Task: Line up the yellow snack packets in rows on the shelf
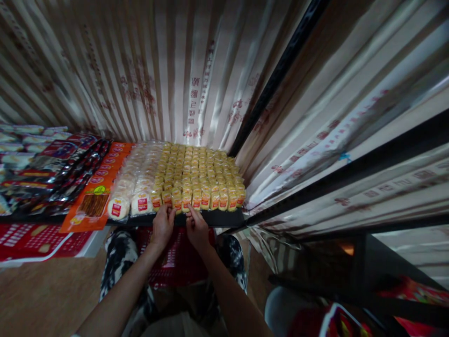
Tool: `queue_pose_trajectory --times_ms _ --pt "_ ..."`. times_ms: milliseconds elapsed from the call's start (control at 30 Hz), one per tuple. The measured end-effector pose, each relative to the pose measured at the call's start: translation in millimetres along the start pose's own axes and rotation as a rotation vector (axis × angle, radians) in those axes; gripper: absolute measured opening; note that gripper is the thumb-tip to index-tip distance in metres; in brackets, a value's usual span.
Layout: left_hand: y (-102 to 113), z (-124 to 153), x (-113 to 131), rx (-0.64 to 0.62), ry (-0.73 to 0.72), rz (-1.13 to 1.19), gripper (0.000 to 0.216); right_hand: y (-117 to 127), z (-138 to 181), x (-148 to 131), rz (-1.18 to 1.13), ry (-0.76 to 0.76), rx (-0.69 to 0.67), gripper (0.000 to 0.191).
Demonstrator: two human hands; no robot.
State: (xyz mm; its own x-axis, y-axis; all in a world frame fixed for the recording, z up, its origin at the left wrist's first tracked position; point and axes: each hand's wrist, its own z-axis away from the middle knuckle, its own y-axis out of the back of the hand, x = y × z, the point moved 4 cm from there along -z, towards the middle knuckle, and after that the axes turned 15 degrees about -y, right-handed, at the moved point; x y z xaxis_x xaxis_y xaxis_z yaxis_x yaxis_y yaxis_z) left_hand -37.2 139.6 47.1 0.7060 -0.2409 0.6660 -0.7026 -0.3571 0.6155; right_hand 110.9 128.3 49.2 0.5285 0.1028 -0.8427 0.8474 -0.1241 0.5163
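Observation:
Rows of small yellow snack packets (206, 175) with red and orange labels stand packed together on a black shelf (224, 217). At their front edge my left hand (163, 225) is closed, thumb and fingertips against the front packets. Just to its right, my right hand (197, 229) has its fingers pinched together at the lower part of another front yellow packet. The fingertips partly cover the packets they touch. Left of the yellow block lie two rows of clear-wrapped white round packets (142, 203) with red labels.
An orange snack bag (91, 206) overhangs the shelf edge, beside dark shiny packages (59, 164). Red baskets (45, 241) sit below, one (173, 262) between my knees. Printed pale curtain-like sheeting (168, 70) and black posts (277, 70) close off the back and right.

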Motion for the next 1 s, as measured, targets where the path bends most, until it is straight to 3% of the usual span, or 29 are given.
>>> queue_pose_trajectory --times_ms 267,400,533,733,1000 --pt "3.0 1.0 4.7 0.043 -0.026 0.015 0.026 4.0 4.0 -0.1 -0.081 0.062 0.012 0.042" --pt "8.0 5.4 7.9 0.085 -0.06 0.031 0.026 11.5 9.3 -0.5 -0.107 0.048 0.127 0.04" --pt "11.6 3.5 12.7 0.115 -0.138 -0.004 0.029 18.9 7.0 -4.4 0.028 0.071 0.241 0.043" --pt "3.6 -7.2 12.8 0.09 -0.178 -0.009 0.029 13.3 -2.1 -3.1 0.19 0.167 0.212 0.049" --pt "-6.4 -10.4 5.2 0.056 -0.193 0.004 0.028 5.4 -4.2 7.2 0.247 0.142 0.173 0.057"
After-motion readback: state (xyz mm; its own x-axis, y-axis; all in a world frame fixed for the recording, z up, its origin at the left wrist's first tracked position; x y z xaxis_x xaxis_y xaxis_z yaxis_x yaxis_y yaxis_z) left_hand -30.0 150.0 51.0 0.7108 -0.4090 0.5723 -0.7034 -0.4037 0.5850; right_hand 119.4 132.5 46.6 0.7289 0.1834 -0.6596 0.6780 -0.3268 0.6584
